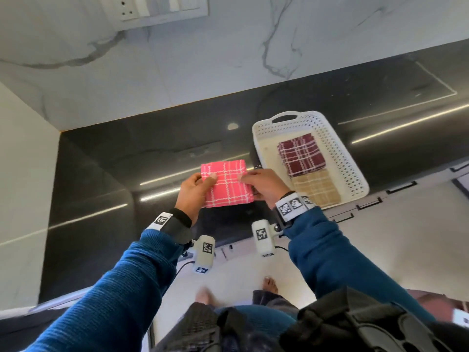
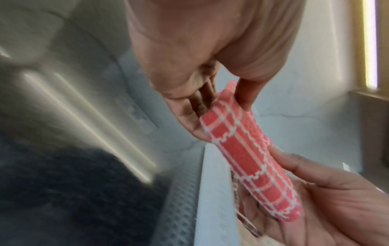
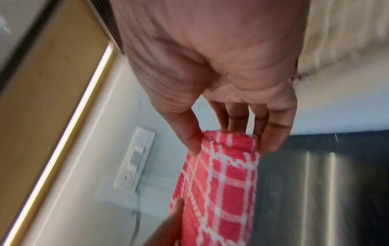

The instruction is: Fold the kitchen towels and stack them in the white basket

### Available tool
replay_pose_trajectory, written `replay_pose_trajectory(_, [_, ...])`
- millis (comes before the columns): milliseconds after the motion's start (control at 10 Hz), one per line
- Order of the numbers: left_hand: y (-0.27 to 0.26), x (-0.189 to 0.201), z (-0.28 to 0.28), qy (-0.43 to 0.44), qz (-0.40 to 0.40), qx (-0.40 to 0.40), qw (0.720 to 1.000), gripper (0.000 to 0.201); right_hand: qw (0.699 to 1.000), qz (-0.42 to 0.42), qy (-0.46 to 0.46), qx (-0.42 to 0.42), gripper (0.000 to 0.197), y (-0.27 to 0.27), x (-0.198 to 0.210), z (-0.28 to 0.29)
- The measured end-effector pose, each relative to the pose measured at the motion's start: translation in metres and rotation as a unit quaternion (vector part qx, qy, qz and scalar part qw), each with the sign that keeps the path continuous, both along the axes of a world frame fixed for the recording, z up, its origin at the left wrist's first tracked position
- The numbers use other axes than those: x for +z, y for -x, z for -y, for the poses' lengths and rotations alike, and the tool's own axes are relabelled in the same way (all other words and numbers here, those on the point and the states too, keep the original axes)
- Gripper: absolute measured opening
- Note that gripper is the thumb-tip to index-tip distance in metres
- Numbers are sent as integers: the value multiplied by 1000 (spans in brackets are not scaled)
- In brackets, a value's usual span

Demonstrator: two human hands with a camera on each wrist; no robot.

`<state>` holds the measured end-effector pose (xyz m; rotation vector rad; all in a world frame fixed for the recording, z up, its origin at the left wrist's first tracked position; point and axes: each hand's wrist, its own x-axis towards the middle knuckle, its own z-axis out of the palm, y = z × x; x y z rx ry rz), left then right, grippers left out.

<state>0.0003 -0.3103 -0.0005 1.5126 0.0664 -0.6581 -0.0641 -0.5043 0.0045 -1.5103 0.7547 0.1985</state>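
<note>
A folded pink checked towel is held in the air above the dark counter, between both hands. My left hand pinches its left edge, thumb on top and fingers underneath. On the opposite edge my right hand pinches it the same way. The left wrist view shows the towel edge-on between the left hand and the right hand's fingers. The right wrist view shows the right hand gripping the towel's end. The white basket sits to the right, holding a folded maroon towel and a folded beige towel.
The dark glossy counter runs back to a marble wall with a socket plate. The basket's near end overhangs the counter's front edge. My feet and the floor show below.
</note>
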Motion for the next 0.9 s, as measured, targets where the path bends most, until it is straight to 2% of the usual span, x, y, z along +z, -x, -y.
replay_pose_trajectory(100, [17, 21, 55, 4, 12, -53, 999, 30, 999, 31, 11, -17, 13, 27, 30, 59])
replay_pose_trajectory(200, [40, 28, 140, -18, 2, -141, 990, 23, 995, 17, 102, -6, 9, 71, 59, 138])
replay_pose_trajectory(300, [54, 18, 183, -53, -8, -177, 983, 18, 988, -17, 152, -2, 8, 92, 56, 175])
replay_pose_trajectory(400, [67, -6, 222, -125, -16, -207, 970, 7, 971, -75, 223, 34, 11, 104, 34, 205])
replay_pose_trajectory(500, [68, -22, 233, -188, -2, -226, 956, 13, 955, -103, 271, 62, 14, 104, 14, 213])
replay_pose_trajectory(600, [66, -39, 243, -274, 76, -238, 929, 23, 929, -122, 341, 77, 16, 99, -16, 217])
replay_pose_trajectory(700, [70, -36, 243, -311, 109, -241, 913, 26, 919, -143, 359, 76, 17, 98, -23, 214])
replay_pose_trajectory(800, [68, -12, 237, -310, 112, -229, 916, 23, 890, -155, 423, 68, 22, 90, -4, 205])
replay_pose_trajectory(900, [58, 1, 223, -318, 140, -210, 914, 27, 871, -130, 470, 59, 24, 84, 15, 195])
